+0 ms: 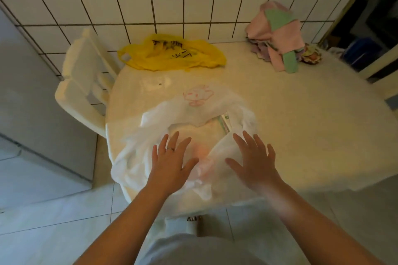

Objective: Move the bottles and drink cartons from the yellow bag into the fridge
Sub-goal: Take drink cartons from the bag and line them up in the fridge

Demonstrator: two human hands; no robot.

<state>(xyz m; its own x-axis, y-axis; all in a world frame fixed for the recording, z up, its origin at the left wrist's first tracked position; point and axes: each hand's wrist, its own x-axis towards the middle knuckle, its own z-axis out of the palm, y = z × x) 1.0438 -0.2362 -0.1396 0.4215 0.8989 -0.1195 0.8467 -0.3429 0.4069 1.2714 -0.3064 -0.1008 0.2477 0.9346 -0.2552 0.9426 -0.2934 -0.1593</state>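
Two empty, splayed grips, left hand (170, 162) and right hand (255, 160), over white bag (189, 112) half-hiding a blurred packet (225, 122).

Warm, dim indoor light. We see soft glare on the tabletop (290, 114), faint diffuse shadows, and overall softness. We note wide-angle distortion bowing the wall tiles (97, 6) towards the edges.

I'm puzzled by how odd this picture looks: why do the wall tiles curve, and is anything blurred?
Head view: the wide-angle lens bows the grout lines of the wall tiles; the right hand and its forearm are smeared by motion blur, the left hand sharper; the white bag looks soft; warm light leaves a faint sheen on the table.
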